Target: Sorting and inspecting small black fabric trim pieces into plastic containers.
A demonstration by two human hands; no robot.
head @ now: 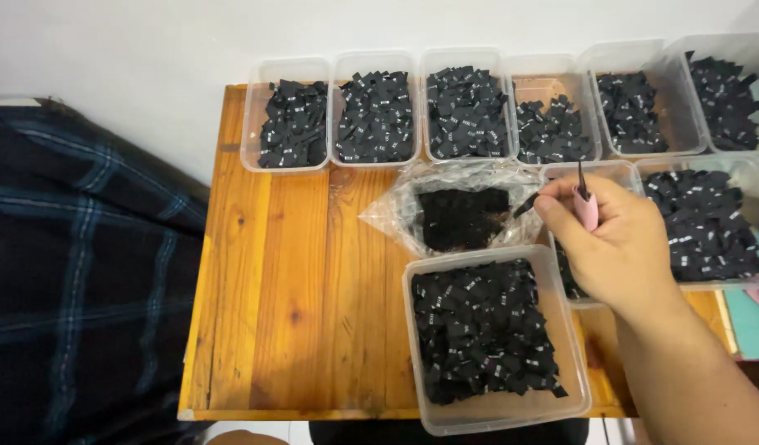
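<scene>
**Right hand with tweezers over a bag of black labels**

A dark plaid cloth (pixel 74 272) fills the left of the frame, beside a wooden surface (pixel 289 280) that takes up the centre. Along the upper edge of the surface stands a row of six clear tubs (pixel 377 107), each part-filled with small black fabric labels, lined up side by side, seemingly to keep each lot apart. Two more tubs sit lower at the right: one heaped with labels at the right edge (pixel 705 222), and one (pixel 597 171) mostly hidden under the hand. The nearest tub (pixel 490 338), at lower centre, holds a loose pile of the same black labels with small white marks and lies close in front of the person, within easy reach.

Between that tub and the top row lies an open clear plastic bag (pixel 462 210), its mouth spread so the dark heap of labels inside is exposed.

The right hand (pixel 618 247) comes in from the lower right and hangs just right of the bag. Its fingers (pixel 560 210) are closed in a pinch around pink-handled tweezers (pixel 588 202), held upright like a pen; a small dark piece (pixel 525 205) shows at the fingertips toward the bag, though whether it is a label or the tweezers' tip cannot be told. The left hand is out of view.
</scene>
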